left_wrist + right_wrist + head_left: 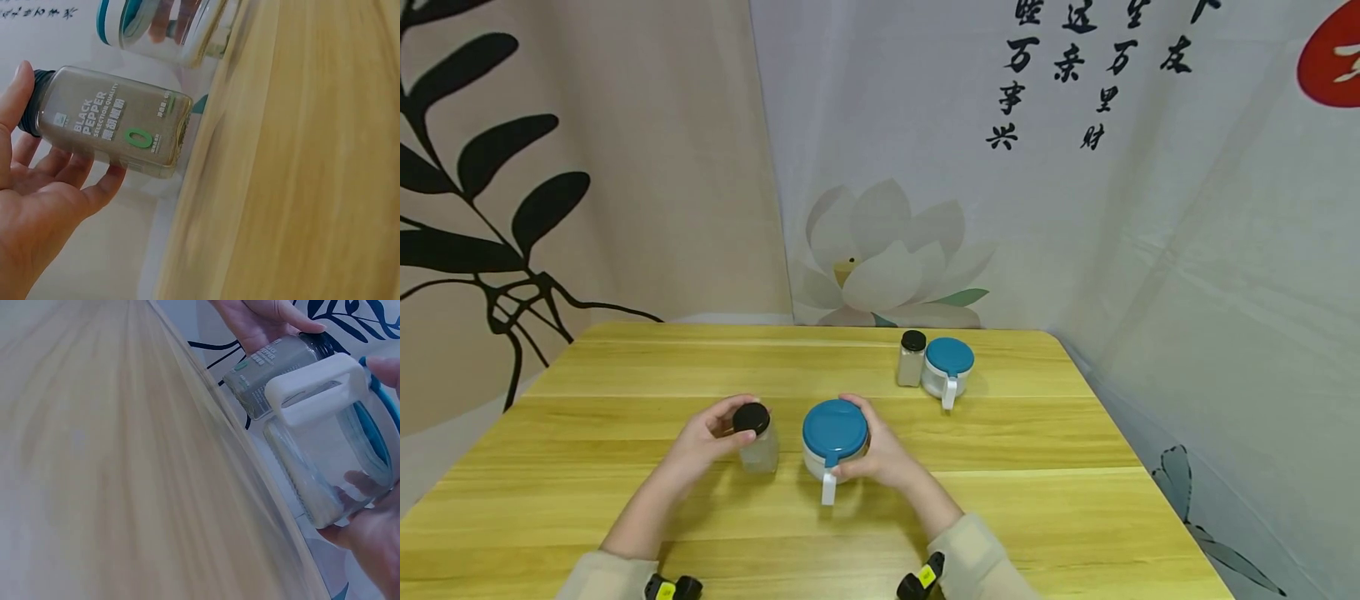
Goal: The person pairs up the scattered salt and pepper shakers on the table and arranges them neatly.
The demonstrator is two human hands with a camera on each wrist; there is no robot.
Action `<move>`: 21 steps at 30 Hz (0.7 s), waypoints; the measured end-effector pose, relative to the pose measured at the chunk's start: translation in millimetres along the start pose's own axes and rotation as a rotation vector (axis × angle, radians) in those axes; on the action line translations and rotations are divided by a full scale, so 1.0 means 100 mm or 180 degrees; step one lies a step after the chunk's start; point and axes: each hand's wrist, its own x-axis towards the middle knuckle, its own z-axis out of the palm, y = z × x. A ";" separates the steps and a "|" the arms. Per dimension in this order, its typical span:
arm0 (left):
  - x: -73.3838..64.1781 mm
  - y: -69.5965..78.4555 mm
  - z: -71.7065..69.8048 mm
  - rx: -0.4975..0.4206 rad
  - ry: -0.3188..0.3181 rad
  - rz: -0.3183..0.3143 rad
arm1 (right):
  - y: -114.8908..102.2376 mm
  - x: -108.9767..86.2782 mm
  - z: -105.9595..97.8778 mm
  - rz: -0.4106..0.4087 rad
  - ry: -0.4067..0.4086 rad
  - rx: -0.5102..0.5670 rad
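Note:
My left hand (713,433) grips a black pepper bottle (760,450) by its black cap and side. The left wrist view shows its "BLACK PEPPER" label (100,115) and the thumb near the cap. Just to the right, my right hand (880,450) holds a clear seasoning jar (812,462) with a blue lid (835,428) and a white handle (828,489) towards me. In the right wrist view, fingers wrap the jar's side, and pale contents (306,487) lie at its bottom. Whether bottle and jar touch the table cannot be told.
Farther back on the wooden table (625,367) stand another black-capped bottle (912,362) and a second blue-lidded jar (950,358), side by side. A white curtain with a printed lotus (895,258) hangs behind the table's far edge.

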 end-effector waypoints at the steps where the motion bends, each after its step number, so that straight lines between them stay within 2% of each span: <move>1: 0.00 -0.01 0.00 0.0003 -0.0002 -0.0004 | 0.00 0.00 0.01 0.0003 0.0003 0.0003; 21: -0.04 -0.05 -0.12 0.0090 0.0070 0.0088 | 0.04 0.11 0.16 -0.0083 -0.0124 0.0176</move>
